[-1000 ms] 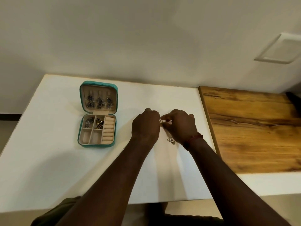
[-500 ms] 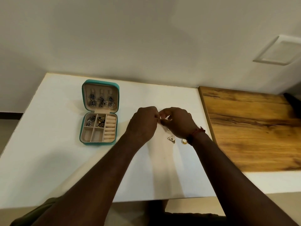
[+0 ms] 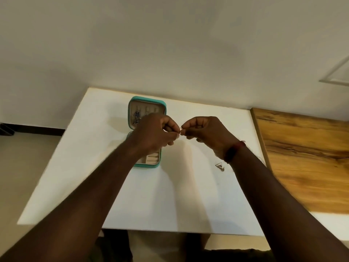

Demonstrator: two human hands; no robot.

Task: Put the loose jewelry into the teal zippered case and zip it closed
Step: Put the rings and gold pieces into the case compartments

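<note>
Hands [image 3: 180, 131] pinch small jewelry piece [image 3: 180, 131]; left forearm hides open teal case [image 3: 147, 103].

- Two bare forearms are seen coming in from the bottom edge, uncovered by any sleeve up to where the picture cuts them off.
- No rings or gloves are seen on the left hand [image 3: 151, 136], and its wrist is left plain.
- A dark red thread band [image 3: 233, 151] is worn around the wrist of the right hand [image 3: 206, 134], with a frayed loose end noted at its far side.
- Olive-green cloth [image 3: 111, 248], somewhat blurred, is glimpsed low between the arms, below the near edge.
</note>
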